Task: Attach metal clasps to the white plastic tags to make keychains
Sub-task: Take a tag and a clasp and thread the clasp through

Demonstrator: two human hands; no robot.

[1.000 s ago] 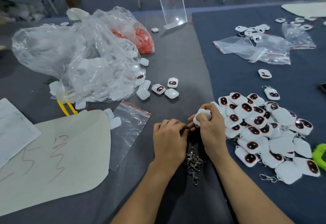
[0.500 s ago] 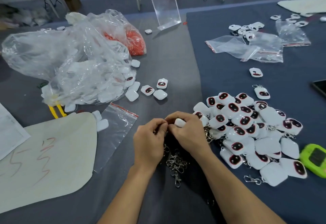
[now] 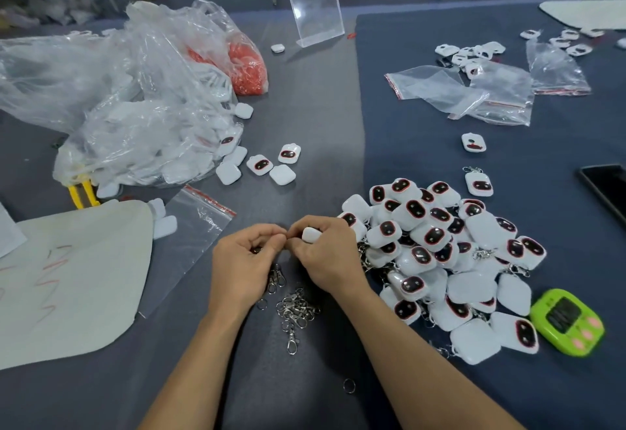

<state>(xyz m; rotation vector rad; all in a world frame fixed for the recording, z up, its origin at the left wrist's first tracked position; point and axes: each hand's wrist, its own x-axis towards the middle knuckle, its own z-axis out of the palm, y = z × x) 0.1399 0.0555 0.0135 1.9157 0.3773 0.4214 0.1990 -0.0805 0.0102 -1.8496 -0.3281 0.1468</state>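
Observation:
My right hand [image 3: 325, 257] grips a white plastic tag [image 3: 311, 234], which shows between its curled fingers. My left hand [image 3: 242, 260] pinches a metal clasp [image 3: 276, 279] that hangs below its fingertips, and the two hands' fingertips meet at the tag's edge. Just below the hands lies a small heap of loose metal clasps [image 3: 295, 314] on the grey table. A lone split ring [image 3: 349, 385] lies nearer to me. To the right spreads a pile of finished white tags [image 3: 440, 253] with dark red-rimmed windows, several with clasps on them.
A large clear bag of white tags [image 3: 142, 131] and a bag of orange bits [image 3: 245, 69] sit at the left. Loose tags [image 3: 271, 165], an empty zip bag [image 3: 193, 226], a white sheet [image 3: 67, 277], a green timer [image 3: 567, 321], a phone [image 3: 606, 189] and more zip bags [image 3: 474, 94] lie around.
Both hands have drawn closer to me and a little left, keeping the tag and the clasp together between them. The view has shifted, and the green timer shows more.

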